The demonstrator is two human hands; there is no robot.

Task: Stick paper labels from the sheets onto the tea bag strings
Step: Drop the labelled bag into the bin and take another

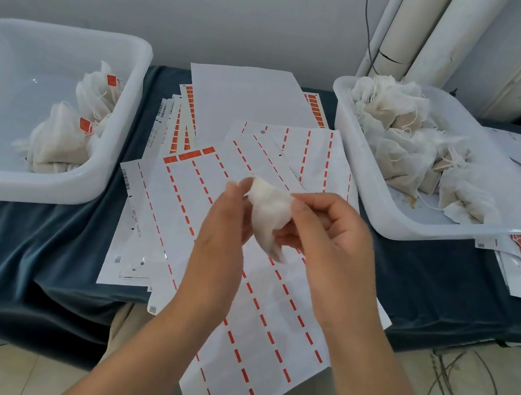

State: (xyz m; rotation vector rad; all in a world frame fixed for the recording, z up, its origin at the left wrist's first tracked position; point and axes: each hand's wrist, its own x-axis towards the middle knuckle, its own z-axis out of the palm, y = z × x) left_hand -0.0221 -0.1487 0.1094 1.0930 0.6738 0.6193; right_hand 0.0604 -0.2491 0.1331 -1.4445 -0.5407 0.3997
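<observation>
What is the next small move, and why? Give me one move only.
Probably let the right hand keep the tea bag while the left hand peels an orange label off the sheet beyond. Both hands hold the bag, which shows no label; those in the left tub already carry theirs.

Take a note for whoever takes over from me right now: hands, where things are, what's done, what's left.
Hands: left hand and right hand both hold one tea bag above the sheets; no label shows on it.
Done: a few labelled bags in the left bin.
Left: a pile of unlabelled bags in the right bin.
Front sheet has few orange labels, at its top; fuller sheets behind.
</observation>
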